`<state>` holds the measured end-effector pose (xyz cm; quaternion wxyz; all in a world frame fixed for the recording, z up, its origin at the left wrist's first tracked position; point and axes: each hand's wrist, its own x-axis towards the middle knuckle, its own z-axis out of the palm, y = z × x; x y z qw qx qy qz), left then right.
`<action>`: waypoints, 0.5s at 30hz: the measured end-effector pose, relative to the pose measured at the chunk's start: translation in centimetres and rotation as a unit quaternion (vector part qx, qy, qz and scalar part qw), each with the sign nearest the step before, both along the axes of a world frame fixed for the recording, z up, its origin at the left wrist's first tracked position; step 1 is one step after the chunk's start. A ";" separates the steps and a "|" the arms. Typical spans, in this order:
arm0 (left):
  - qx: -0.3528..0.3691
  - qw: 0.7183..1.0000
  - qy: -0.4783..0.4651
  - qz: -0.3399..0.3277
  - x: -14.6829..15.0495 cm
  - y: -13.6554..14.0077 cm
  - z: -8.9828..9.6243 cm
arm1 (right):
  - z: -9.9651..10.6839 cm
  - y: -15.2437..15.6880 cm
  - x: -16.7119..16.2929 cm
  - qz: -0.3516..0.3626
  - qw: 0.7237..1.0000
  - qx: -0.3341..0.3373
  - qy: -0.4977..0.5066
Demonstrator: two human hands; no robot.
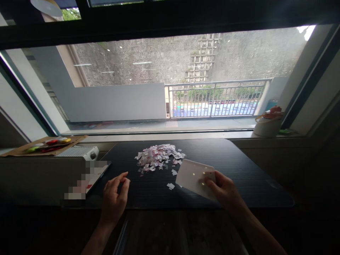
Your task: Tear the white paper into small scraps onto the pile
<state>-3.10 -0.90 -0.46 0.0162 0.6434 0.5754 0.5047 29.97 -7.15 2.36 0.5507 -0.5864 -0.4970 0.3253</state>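
"Over the dark worktop (244,166), what do I have?"

"One pale sheet (192,177), right hand (225,188) fingers pinching its right edge, where I'd hold; likely light, flexible, slick. Left hand (115,193), fingers parted, empty. Beyond, one pile of small scraps (156,157), too many to count."

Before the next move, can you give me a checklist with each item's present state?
1. Right hand grips the white flat piece: ok, thumb on its face.
2. Left hand free: ok, nothing visible in it.
3. All paper scraps within the pile: not ok, a few loose scraps lie apart from it.
4. White flat piece clear of scraps beneath: cannot tell, it hides that spot.
5. Pile on the dark table: ok.
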 end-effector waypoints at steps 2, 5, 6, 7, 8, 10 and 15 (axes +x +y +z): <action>0.000 1.000 -0.003 0.002 0.0 0.0 0.0 | 0.0 0.0 -0.2 0.010 1.000 0.006 -0.012; 0.003 1.000 -0.006 0.002 -0.1 0.0 -0.1 | 0.3 -0.2 0.3 -0.013 0.999 0.003 -0.052; 0.003 1.000 -0.005 0.001 -0.1 0.0 -0.1 | 0.5 -0.3 0.5 -0.025 0.998 0.002 -0.061; 0.004 1.000 -0.004 0.000 0.0 0.0 -0.1 | 0.5 -0.4 0.6 -0.032 0.997 0.001 -0.063; 0.004 1.000 -0.003 -0.001 0.0 0.0 -0.1 | 0.6 -0.4 0.6 -0.031 0.998 0.001 -0.058; 0.004 1.000 -0.002 -0.002 0.0 0.0 0.0 | 0.5 -0.3 0.2 -0.007 0.999 0.007 -0.032; 0.003 1.000 -0.002 0.001 0.0 -0.1 0.1 | 0.4 -0.1 -0.2 -0.010 0.998 0.005 -0.069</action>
